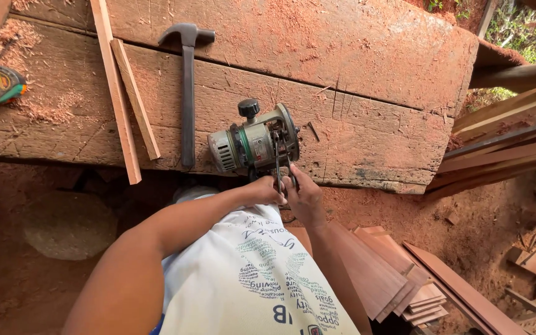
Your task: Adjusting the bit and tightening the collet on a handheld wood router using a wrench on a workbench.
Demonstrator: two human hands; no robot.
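Router (252, 144) lying on side at near bench edge; thin wrenches (278, 169) being gripped by left hand (267, 190) and right hand (305, 197); collet adjustment under way, unfinished.

A rough, sawdust-strewn plank bench (355, 124) carries a router (254, 146) at its near edge, a hammer (188, 93) left of it, two slats (125, 93), and a tape measure (0, 84) far left.
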